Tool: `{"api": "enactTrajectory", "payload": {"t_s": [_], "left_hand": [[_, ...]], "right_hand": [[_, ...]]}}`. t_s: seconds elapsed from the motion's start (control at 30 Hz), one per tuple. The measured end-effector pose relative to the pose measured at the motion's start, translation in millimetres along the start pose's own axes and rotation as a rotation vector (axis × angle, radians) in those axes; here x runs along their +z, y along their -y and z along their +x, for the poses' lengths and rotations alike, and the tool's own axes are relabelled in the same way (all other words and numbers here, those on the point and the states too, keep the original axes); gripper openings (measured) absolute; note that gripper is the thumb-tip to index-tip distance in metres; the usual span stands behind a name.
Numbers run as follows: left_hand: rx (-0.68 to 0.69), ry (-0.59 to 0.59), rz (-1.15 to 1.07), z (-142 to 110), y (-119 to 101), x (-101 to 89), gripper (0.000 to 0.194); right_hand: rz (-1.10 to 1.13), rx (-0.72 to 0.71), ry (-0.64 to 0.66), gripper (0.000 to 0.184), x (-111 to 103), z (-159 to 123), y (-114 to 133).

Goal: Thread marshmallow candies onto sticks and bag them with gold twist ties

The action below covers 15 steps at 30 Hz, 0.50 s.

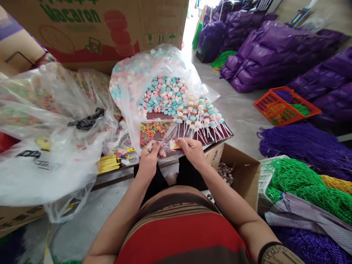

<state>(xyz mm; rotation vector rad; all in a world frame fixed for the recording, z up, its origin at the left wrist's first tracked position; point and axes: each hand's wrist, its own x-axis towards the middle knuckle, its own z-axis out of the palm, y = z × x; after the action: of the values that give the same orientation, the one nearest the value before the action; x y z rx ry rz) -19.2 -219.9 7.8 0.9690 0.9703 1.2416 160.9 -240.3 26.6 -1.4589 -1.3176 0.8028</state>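
Two hands (150, 157) (192, 151), fingers (183, 144) tight on a clear packet (166, 146) — long axis crosswise (label (175, 145) rightward)

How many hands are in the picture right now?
2: the left hand is at the left end of a small clear wrapper, and the right hand pinches its right end. No other hands show.

wrapper (167, 147): glossy plastic | candy bag (128, 86): sheer plastic | Macaron carton (90, 31): matt cardboard | purple sacks (264, 51): glossy plastic

Grey floor (242, 117), beige wall (337, 11), bright light (190, 31)
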Motion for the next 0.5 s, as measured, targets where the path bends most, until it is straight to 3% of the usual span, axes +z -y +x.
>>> {"api": "enactTrajectory", "payload": {"t_s": [0.1,0.13,0.2,0.4,0.5], "left_hand": [[-0.028,-0.103,-0.225,12.8,-9.3,8.8,0.055],[-0.061,-0.113,-0.284,15.9,-11.5,10.6,0.055],[-0.147,-0.088,-0.383,19.6,-14.1,13.0,0.052],[-0.25,-0.043,-0.527,18.0,-12.1,14.9,0.045],[-0.234,-0.026,-0.51,16.9,-9.9,12.3,0.049]], "right_hand": [[-0.07,-0.009,-0.12,0.051,-26.6,31.6,-5.4],[-0.198,-0.02,-0.22,0.051,-34.9,43.2,-8.3],[-0.437,0.017,-0.305,0.055,-46.5,65.0,-14.5],[-0.728,0.187,-0.223,0.061,-43.4,98.1,-27.9],[-0.773,0.124,-0.221,0.047,-41.9,102.2,-35.8]]}}
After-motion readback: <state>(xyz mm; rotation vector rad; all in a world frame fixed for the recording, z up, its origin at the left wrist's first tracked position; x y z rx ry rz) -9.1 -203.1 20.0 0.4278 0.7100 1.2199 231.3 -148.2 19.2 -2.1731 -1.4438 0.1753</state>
